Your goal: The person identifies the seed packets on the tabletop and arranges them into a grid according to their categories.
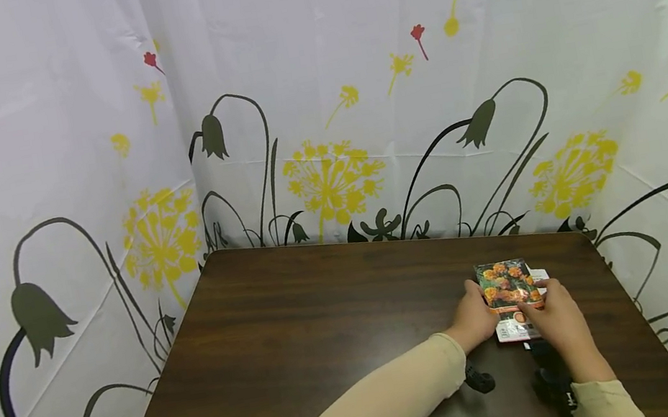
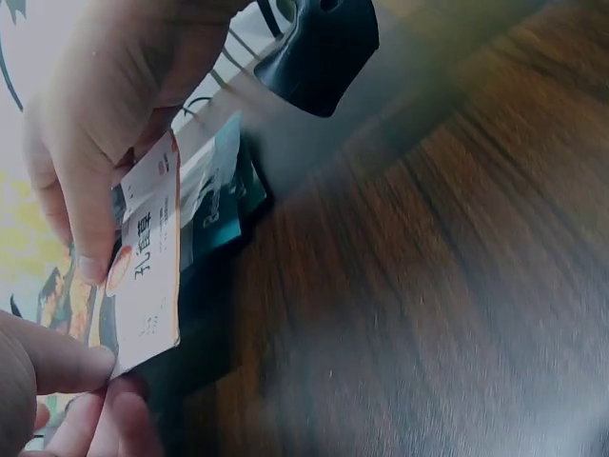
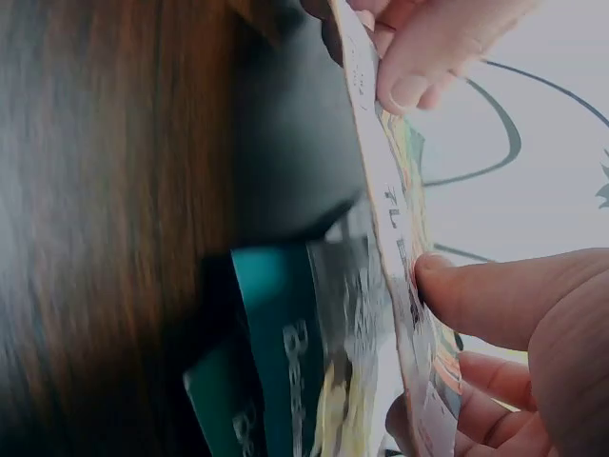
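Note:
Both hands hold a flower seed packet (image 1: 506,283) with orange blooms printed on its upper part and a white lower panel. My left hand (image 1: 474,316) pinches its left edge between thumb and fingers. On the opposite edge, my right hand (image 1: 560,320) grips it, thumb lying over the printed front. The packet's white panel (image 2: 150,271) with dark characters is tilted up from the table in the left wrist view. Behind and below it, teal packets (image 3: 276,333) with pale lettering and a clear window show in the right wrist view, partly hidden by the seed packet.
A dark brown wooden table (image 1: 326,326) lies under the hands, its right edge not far from the right hand. A white curtain (image 1: 310,59) printed with flowers hangs behind it. Black wrist camera mounts (image 1: 481,380) sit by both wrists.

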`<state>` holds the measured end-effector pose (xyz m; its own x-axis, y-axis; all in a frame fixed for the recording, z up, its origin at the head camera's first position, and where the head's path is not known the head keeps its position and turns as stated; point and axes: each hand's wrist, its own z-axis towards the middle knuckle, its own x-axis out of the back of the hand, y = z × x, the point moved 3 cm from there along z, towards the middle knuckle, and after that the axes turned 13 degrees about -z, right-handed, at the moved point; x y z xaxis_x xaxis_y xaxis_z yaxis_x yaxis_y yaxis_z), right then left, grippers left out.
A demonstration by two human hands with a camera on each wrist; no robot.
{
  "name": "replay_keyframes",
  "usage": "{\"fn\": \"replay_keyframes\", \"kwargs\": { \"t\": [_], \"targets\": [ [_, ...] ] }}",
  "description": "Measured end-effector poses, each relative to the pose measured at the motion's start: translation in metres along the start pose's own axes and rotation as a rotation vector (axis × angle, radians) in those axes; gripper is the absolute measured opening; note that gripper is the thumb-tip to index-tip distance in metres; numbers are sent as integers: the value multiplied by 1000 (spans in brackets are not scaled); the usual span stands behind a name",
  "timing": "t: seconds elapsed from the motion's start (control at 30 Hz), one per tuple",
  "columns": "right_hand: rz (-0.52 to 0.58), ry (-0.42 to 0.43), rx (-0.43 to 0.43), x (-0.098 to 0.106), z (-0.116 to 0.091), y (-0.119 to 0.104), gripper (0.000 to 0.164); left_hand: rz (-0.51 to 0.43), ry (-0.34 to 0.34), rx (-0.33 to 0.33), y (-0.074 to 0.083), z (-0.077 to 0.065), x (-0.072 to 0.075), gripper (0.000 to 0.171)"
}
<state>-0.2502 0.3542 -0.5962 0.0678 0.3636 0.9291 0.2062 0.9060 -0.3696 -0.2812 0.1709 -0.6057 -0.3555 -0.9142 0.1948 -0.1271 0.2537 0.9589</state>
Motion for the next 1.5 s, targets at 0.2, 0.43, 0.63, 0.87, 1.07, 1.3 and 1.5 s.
{"fn": "replay_keyframes", "kwargs": {
  "t": [0.2, 0.43, 0.63, 0.87, 1.07, 1.3, 1.5],
  "targets": [
    [-19, 4, 78, -5, 3, -13, 70, 114, 13, -89, 8, -7, 9, 32],
    [-30, -4, 131, -15, 8, -23, 73, 393, 126, -55, 14, -11, 16, 36],
    [-38, -2, 161, -21, 8, -37, 61, 546, 169, -59, 12, -6, 20, 41],
    [-38, -3, 206, -30, 7, -54, 55, 716, 218, -105, -1, 4, 21, 32],
    [-34, 35, 228, -43, 9, -61, 57, 838, 225, -194, -3, 5, 27, 20],
    [-47, 136, 297, -47, 9, -71, 53, 1042, 156, -341, -11, 12, 32, 23],
    [-89, 92, 312, -49, 10, -79, 46, 1114, 85, -367, -9, 6, 43, 32]
  ]
}}
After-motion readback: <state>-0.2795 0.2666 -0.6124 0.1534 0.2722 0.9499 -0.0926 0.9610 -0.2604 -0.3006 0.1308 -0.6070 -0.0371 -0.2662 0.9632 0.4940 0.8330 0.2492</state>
